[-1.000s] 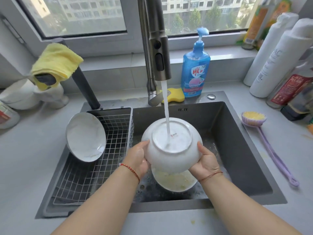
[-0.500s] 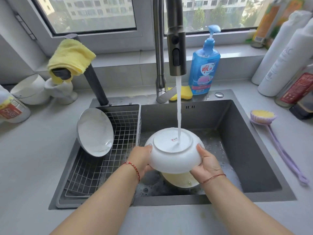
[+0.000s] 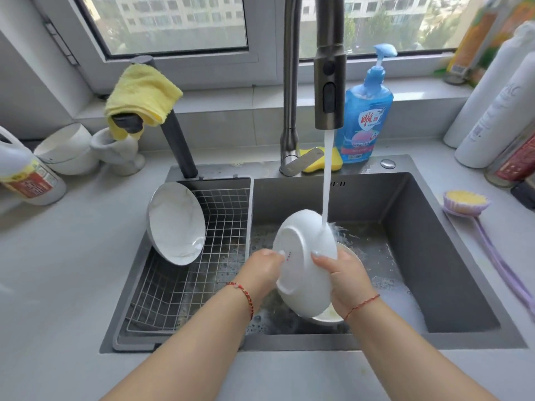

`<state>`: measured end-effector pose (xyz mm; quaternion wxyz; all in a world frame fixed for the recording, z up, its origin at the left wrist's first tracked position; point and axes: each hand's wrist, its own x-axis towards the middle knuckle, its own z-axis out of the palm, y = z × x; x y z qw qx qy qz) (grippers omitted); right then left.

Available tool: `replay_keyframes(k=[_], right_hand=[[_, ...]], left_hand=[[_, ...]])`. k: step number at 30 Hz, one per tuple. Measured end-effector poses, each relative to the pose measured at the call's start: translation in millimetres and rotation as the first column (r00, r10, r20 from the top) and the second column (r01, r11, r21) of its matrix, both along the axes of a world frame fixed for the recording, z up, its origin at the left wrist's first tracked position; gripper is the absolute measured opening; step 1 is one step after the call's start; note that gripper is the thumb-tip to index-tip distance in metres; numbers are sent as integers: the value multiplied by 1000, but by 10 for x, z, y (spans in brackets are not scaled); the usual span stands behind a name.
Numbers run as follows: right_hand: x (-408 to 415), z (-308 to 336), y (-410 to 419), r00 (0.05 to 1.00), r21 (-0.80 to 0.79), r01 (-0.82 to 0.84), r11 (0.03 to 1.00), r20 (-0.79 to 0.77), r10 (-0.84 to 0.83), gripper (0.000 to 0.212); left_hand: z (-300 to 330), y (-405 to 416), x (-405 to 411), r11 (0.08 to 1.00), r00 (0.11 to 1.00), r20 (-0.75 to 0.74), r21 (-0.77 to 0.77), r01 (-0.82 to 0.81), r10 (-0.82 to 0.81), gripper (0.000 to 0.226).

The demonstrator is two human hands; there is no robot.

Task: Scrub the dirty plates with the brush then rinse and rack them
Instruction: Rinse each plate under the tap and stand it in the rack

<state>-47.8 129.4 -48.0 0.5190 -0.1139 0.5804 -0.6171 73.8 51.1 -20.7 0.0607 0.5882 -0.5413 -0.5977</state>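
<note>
Both hands held the white plate (image 3: 304, 267) in the lower centre of the frame, the left hand (image 3: 262, 267) and the right hand (image 3: 344, 277) each with its grip closed on an edge. Half a second before, the plate lay flat with its underside up; now it was tilted on edge, and the water stream (image 3: 327, 180) struck its upper right rim. The rinse seemed nearly done; the rack (image 3: 202, 273), with one plate (image 3: 175, 224) already inside, probably came next.

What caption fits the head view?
Both hands, left hand and right hand, rinse a white plate under the faucet.
</note>
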Motion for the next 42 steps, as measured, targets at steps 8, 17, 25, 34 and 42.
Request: replay_keyframes(k=[8, 17, 25, 34, 42], right_hand=[[354, 142, -106, 925, 33, -107, 994, -363, 112, 8], [647, 595, -268, 765, -135, -41, 990, -642, -56, 20], [1025, 917, -752, 824, -224, -170, 960, -567, 14, 11], [1576, 578, -1400, 904, -151, -239, 959, -395, 163, 22], [1924, 136, -1900, 864, -15, -270, 963, -444, 236, 25]], left_hand=[[116, -44, 112, 1000, 974, -226, -16, -15, 11, 53], [428, -157, 325, 993, 868, -497, -114, -42, -20, 45], [623, -439, 827, 952, 795, -607, -240, -188, 4, 56], [439, -936, 1343, 955, 831, -545, -170, -245, 116, 64], [291, -1202, 1693, 864, 791, -509, -163, -476, 340, 47]])
